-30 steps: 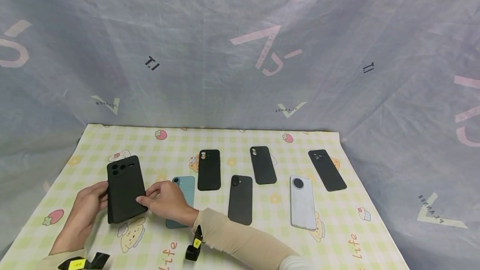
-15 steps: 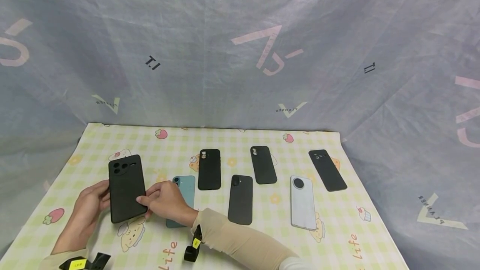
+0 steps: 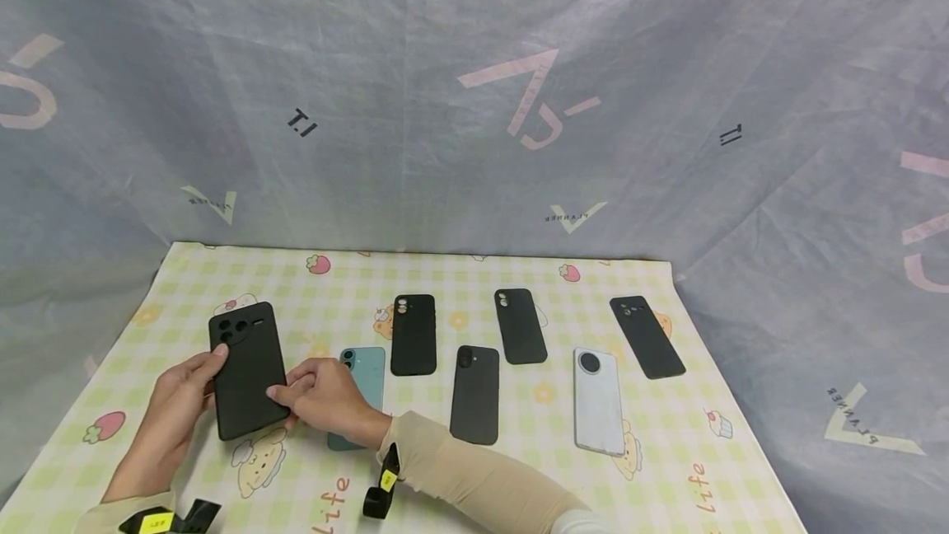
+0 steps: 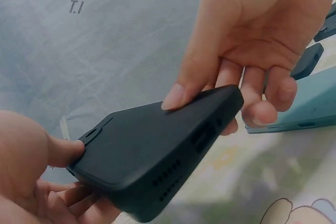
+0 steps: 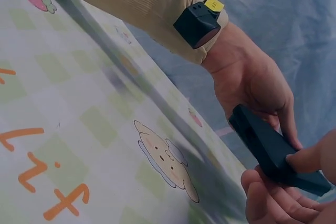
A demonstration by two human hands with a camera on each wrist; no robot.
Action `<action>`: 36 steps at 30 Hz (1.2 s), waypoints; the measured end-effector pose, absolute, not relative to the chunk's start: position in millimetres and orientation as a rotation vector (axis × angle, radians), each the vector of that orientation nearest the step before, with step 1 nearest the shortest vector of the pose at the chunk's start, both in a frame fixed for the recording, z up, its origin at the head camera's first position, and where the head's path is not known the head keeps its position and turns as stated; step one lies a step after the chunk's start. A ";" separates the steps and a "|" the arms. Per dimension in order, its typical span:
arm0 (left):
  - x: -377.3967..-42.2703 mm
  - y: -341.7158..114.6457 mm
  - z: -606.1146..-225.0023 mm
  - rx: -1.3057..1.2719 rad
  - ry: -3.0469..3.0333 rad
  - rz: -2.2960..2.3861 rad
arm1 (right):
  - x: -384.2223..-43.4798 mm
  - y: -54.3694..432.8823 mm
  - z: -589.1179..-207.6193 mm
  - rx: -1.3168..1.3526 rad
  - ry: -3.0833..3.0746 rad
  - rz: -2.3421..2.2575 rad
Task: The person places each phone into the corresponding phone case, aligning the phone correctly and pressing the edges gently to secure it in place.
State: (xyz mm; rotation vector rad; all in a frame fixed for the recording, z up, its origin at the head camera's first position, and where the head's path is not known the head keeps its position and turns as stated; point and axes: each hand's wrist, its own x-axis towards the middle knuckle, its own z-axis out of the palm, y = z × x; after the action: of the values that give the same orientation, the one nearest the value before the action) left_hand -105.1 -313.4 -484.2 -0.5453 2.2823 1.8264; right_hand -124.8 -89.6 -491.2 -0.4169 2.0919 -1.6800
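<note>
A black phone case (image 3: pixel 248 377) with camera holes at its top left is held tilted above the left part of the table, back side up. My left hand (image 3: pixel 166 410) grips its left edge, thumb on the back by the camera holes and fingers underneath. Lower down on the opposite edge, my right hand (image 3: pixel 334 398) pinches it, thumb on top. In the left wrist view the end of the case (image 4: pixel 152 150) shows a port opening and small speaker holes. What lies inside the case is hidden. Partly behind the right hand, a teal phone (image 3: pixel 368 373) lies on the table.
On the checked tablecloth (image 3: pixel 534 476) lie a dark phone (image 3: pixel 475 402) and a white phone (image 3: pixel 599 406). Farther back are a black case (image 3: pixel 413 340), another black case (image 3: pixel 522 332) and a third black case (image 3: pixel 648 340) at right. A grey curtain (image 3: pixel 445 147) hangs behind.
The left thumb has come from the side onto the back of the case near the camera holes. The case has shifted and turned slightly. The right hand holds nearly the same place.
</note>
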 end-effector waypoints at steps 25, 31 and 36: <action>-101.0 -315.1 -485.8 -0.522 2.311 1.852 | -121.4 -90.2 -494.2 -0.288 1.500 -1.871; -102.2 -322.4 -479.9 -0.462 2.472 1.588 | -119.1 -88.7 -495.6 -0.264 1.535 -1.860; -104.2 -329.3 -475.4 -0.522 2.598 1.535 | -115.1 -86.1 -494.7 -0.304 1.536 -1.843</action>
State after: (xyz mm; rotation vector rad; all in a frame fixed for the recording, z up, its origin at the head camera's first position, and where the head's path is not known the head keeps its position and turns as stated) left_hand -104.2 -329.3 -475.4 -0.5220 2.5978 1.5351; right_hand -115.1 -86.1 -494.7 -0.3036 1.5362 -1.8432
